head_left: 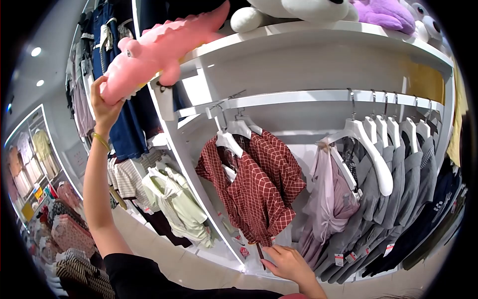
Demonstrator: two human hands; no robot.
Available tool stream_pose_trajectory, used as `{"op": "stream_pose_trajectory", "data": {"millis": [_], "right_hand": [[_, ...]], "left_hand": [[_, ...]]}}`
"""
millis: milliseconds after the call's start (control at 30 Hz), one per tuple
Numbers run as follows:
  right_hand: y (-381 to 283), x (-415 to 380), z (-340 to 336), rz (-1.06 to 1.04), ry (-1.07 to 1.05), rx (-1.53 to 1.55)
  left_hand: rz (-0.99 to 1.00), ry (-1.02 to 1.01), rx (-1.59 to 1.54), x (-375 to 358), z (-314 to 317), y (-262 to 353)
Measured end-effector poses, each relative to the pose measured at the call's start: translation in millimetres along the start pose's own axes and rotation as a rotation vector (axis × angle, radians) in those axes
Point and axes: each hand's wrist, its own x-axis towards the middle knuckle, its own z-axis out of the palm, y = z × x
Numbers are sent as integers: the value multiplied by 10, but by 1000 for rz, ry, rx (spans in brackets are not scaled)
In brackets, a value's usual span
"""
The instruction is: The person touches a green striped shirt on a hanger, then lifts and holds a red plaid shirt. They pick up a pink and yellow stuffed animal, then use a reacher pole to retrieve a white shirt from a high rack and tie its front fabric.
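Nearest, at 6 o'clock: I am resting my right hand [288,263], fingers loosely apart, at the hem of the red checked shirt [255,187], which is hanging from the white rail [318,96]. Farther, at 10 o'clock: my left hand [104,107], arm stretching upward, is clamping the pink crocodile plush [159,50] by its snout, its tail lying on the top shelf [318,37].

view: one head-worn camera | faces: forward and upward at the white shelf [318,37] and garment rail [308,95] | range: close, fisheye-warped
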Motion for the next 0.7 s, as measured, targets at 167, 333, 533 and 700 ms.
{"op": "stream_pose_trajectory", "data": {"millis": [167,333,533,700], "right_hand": [[-49,-33,46,59,-33,47],[-74,-103,114,45,-80,105],[-91,-208,144,59,-50,117],[-118,-276,104,76,-61,100]], "left_hand": [[137,28,182,-73,-34,229],[132,-16,213,-57,-55,328],[138,-24,266,-23,-74,443],[126,7,254,-66,-104,535]]}}
